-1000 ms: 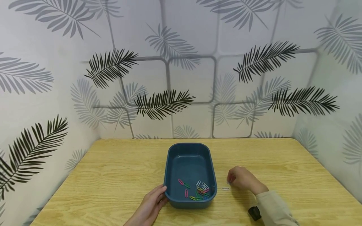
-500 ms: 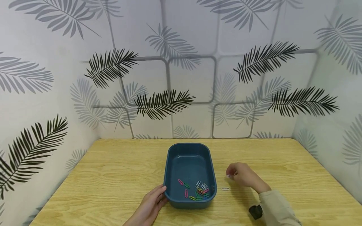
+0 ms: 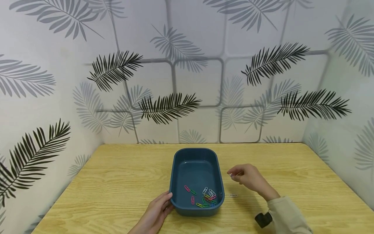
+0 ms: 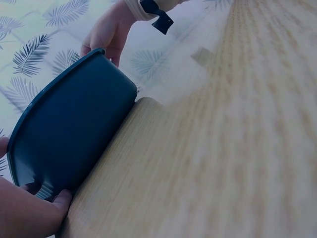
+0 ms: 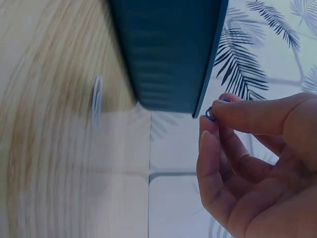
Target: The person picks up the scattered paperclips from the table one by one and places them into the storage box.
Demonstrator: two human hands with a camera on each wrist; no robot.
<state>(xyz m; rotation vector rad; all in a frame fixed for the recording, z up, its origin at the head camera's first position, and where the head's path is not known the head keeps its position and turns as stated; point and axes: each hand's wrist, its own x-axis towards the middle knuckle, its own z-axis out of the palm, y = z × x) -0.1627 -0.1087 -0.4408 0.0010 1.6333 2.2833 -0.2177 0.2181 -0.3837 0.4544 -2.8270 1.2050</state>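
My left hand (image 3: 155, 213) holds the near left corner of a dark blue plastic bin (image 3: 197, 212), its thumb at the rim. In the left wrist view, its fingertips (image 4: 62, 198) lie against the bin's outer wall. Inside, toward the near right, are several paper clips (image 3: 206, 196) in pink, green, yellow, white and blue. To the right of the bin my right hand (image 3: 248, 177) is raised above the table. Between thumb and index finger it pinches a small blue paper clip (image 5: 210, 114), mostly hidden by the fingers. One white paper clip (image 3: 233, 195) lies on the table below that hand.
The bin stands on a wood-grain table (image 3: 131, 175). Behind the table's far edge rises a pale wall (image 3: 198, 81) with a leaf pattern, and walls flank both sides. A black strap end (image 3: 263, 220) hangs from the right wrist.
My right hand has lifted from the table and moved up and left toward the bin's right rim, with the paper clip in its fingers. The left hand and bin have stayed put.
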